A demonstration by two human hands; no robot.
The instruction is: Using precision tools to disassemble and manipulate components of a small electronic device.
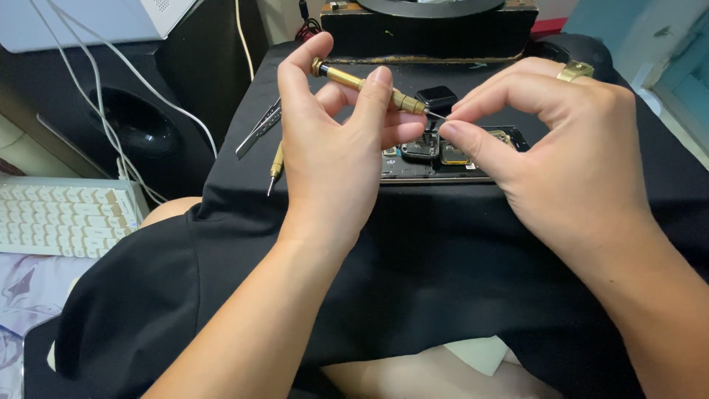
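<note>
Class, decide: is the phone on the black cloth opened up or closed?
Opened: the phone shows bare inner parts, beneath the screwdriver in the left hand.

Two brass screwdrivers [367, 85] [276, 167], one tweezers [258, 127], one opened phone [443, 159], one keyboard [63, 218].

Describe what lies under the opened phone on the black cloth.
The opened black phone lies flat on a black cloth draped over the person's lap. Whatever is beneath the cloth is covered; both hands hide parts of the phone.

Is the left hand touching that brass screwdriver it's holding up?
Touching: the head view shows the left hand pinching the brass screwdriver between thumb and fingers.
</note>
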